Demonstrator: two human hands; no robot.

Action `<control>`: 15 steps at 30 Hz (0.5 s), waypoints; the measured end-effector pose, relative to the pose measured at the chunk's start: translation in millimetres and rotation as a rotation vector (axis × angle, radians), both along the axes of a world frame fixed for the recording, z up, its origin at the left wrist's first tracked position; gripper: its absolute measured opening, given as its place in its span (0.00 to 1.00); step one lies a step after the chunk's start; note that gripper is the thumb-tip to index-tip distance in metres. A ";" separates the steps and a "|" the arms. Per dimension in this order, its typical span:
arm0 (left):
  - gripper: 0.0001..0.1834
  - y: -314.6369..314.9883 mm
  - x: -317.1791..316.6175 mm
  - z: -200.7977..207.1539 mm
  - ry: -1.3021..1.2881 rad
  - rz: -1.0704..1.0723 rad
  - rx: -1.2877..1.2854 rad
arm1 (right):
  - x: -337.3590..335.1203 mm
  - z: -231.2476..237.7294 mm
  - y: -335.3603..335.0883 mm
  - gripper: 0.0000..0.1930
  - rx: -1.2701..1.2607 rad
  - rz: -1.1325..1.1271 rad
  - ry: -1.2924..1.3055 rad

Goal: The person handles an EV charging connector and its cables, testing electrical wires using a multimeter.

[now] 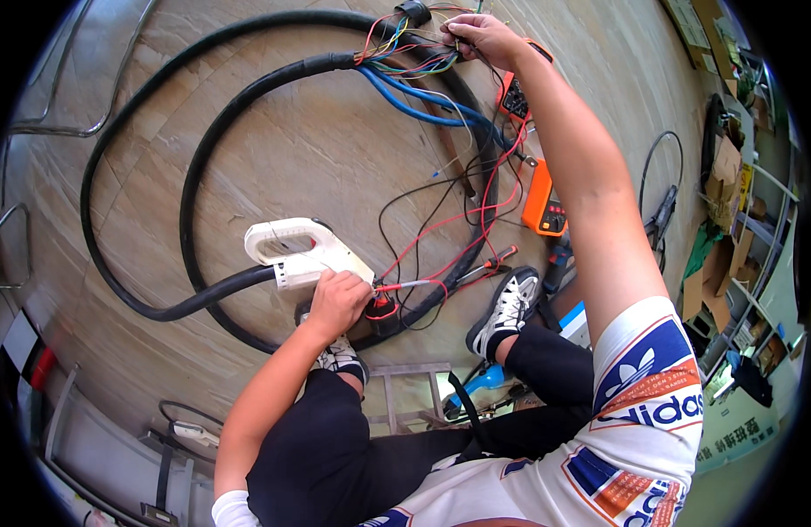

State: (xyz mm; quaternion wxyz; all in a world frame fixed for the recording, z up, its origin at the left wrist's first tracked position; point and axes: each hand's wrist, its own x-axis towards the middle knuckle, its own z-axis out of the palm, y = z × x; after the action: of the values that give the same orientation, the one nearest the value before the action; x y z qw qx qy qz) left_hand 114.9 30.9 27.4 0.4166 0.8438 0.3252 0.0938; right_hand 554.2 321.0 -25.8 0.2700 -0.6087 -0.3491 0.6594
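Observation:
My left hand point(337, 304) is closed over the nose of a white EV charging gun point(313, 256), low on the left. At its fingertips a red test probe point(405, 285) meets the gun's front; whether the fingers pinch the probe too I cannot tell. Far out at the top, my right hand point(485, 39) pinches a thin wire at the cable's stripped end, and a dark lead runs down from it. Around that hand fan out colored wires point(397, 53) and thick blue conductors point(423, 104). The thick black cable point(195, 176) lies coiled on the floor, joined to the gun's rear.
An orange multimeter point(544, 200) and a second orange meter point(514, 97) lie beneath my right arm. Red and black leads point(423, 233) cross the coil. A screwdriver point(502, 256) rests by my right shoe point(511, 303). Shelves with cardboard point(717, 272) stand right; metal tubing point(98, 127) is left.

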 end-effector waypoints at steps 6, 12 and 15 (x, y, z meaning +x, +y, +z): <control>0.08 -0.3 -1.6 0.4 0.013 -0.003 0.000 | -2.6 3.7 -16.1 0.15 0.052 -0.071 0.031; 0.08 0.8 -0.4 0.7 0.014 -0.013 -0.001 | 4.1 3.3 -19.8 0.18 -0.112 0.008 0.013; 0.08 0.8 -0.3 1.0 0.003 -0.007 -0.002 | 7.0 3.2 -24.2 0.18 -0.131 0.042 0.014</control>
State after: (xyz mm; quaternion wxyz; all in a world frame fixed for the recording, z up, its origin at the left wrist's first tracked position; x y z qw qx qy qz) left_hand 114.6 31.7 28.3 0.4174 0.8446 0.3228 0.0907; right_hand 561.2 296.8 -22.6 0.2182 -0.6130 -0.3158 0.6906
